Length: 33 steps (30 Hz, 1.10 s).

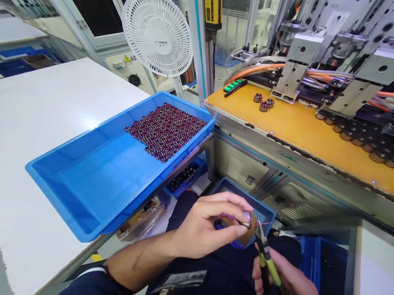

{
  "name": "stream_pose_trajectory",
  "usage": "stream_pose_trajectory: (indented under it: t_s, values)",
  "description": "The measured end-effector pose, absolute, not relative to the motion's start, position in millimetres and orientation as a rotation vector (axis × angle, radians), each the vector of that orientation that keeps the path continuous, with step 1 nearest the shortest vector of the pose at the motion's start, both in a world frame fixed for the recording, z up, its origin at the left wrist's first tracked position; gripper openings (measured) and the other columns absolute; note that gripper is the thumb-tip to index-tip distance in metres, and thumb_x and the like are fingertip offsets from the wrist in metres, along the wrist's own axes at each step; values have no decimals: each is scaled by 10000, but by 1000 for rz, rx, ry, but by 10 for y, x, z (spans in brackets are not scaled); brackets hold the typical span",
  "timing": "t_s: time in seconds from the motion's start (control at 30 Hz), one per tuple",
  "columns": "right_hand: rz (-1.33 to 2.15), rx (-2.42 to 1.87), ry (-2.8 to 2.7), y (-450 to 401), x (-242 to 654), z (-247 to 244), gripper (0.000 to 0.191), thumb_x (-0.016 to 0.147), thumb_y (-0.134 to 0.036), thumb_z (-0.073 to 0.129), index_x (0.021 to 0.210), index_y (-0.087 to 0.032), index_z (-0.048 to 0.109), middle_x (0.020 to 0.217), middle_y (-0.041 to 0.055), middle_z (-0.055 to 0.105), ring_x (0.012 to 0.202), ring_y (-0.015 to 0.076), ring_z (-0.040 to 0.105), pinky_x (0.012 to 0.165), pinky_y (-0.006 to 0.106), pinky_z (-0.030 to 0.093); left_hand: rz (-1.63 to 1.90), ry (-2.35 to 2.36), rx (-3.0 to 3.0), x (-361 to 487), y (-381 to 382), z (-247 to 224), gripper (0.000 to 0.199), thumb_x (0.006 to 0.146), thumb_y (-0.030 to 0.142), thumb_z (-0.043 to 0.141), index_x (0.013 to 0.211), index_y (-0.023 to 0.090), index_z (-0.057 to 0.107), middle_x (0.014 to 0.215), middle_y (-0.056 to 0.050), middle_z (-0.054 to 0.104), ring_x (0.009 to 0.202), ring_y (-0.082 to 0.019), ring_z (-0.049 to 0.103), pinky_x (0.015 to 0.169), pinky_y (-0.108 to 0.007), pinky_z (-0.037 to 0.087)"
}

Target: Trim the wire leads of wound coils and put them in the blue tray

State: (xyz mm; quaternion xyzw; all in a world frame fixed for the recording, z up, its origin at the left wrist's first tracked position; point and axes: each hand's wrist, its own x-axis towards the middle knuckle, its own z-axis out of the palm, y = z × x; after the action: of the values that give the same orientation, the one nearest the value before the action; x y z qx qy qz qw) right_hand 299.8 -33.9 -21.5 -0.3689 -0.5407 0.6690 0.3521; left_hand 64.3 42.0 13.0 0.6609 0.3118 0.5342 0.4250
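Between the thumb and fingers of my left hand (208,225) is a small round metal part (247,220), its face turned toward the right. My right hand (296,290) grips a pair of cutting pliers (267,260) with green and black handles. The plier tips point up and left, close beside the small part; whether they touch it I cannot tell. A thin reddish strand shows near the tips. Below both hands a blue bin (265,213) with something brown in it sits near my lap.
A blue tray (99,166) on the white table (59,89) holds many small dark round parts (169,130) at its far end. A white fan (158,33) stands behind. On the orange bench (234,104) are several loose round parts (263,106) and a machine (298,59) with hoses.
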Motion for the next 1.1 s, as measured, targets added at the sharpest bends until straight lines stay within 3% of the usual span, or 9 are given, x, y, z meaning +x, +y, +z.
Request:
stream_pose_trajectory:
  t_s: [0.27, 0.5, 0.73, 0.9, 1.1]
  values:
    - [1653, -1051, -1291, -388, 2947, -231, 403, 957, -313, 641, 1354, -361, 587, 1001, 60, 653, 797, 159, 630, 792, 287, 562, 1339, 785, 1661, 630, 428, 129, 110, 775, 118, 734, 884, 136, 739, 1004, -128, 724, 863, -157, 706, 739, -266, 592]
    - [1567, -1212, -1423, -350, 2946, -183, 414, 916, -274, 631, 1328, -305, 629, 925, 64, 681, 758, 170, 637, 637, 225, 556, 1326, 800, 1665, 641, 429, 105, 94, 790, 149, 733, 884, 147, 734, 1010, -121, 725, 893, -167, 704, 784, -292, 593]
    - [1607, -1344, -1222, -387, 2931, -170, 491, 830, -405, 748, 1286, -246, 663, 921, 67, 695, 873, 192, 665, 807, 225, 553, 1431, 687, 1820, 632, 459, 83, 128, 772, 108, 753, 846, 144, 655, 1028, -98, 659, 983, -191, 692, 816, -308, 595]
    - [1653, -1202, -1282, -408, 3074, -238, 425, 900, -324, 685, 1320, -288, 637, 991, 80, 678, 779, 175, 661, 789, 261, 579, 1556, 662, 1856, 658, 463, 32, 374, 727, 93, 791, 912, 200, 484, 1009, -54, 646, 945, -175, 708, 809, -307, 606]
    - [1647, -1065, -1431, -396, 3111, -169, 551, 901, -156, 614, 1407, -361, 539, 1164, 74, 660, 1004, 215, 670, 978, 354, 532, 1558, 706, 1874, 683, 435, -40, 407, 763, 83, 746, 998, 221, 444, 990, -60, 689, 943, -185, 720, 834, -343, 612]
